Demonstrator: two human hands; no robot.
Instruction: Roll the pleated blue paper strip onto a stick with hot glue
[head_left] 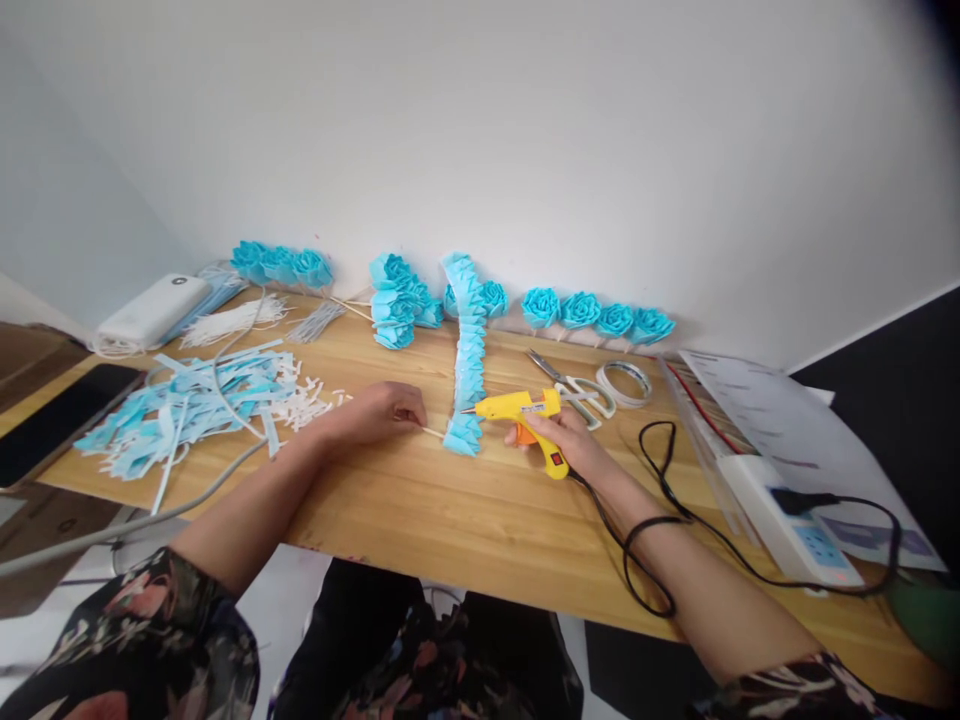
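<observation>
A long pleated light-blue strip (pixel 470 345) runs from the wall side toward me down the middle of the table. At its near end lies a thin wooden stick (pixel 433 432), its left end pinched in my left hand (pixel 391 412). My right hand (pixel 561 440) is wrapped round a yellow glue gun (pixel 525 405), with a finger at the orange trigger. The gun's nozzle points left and reaches the strip just above its near end. Whether the nozzle touches the strip is hard to tell.
Blue paper flowers (pixel 580 310) line the wall. Scissors (pixel 581 390) and a tape roll (pixel 624 384) lie right of the strip. Blue and white scraps (pixel 199 400), a phone (pixel 64 415) and a power bank (pixel 154 312) are left. The gun's black cord reaches a power strip (pixel 787 520).
</observation>
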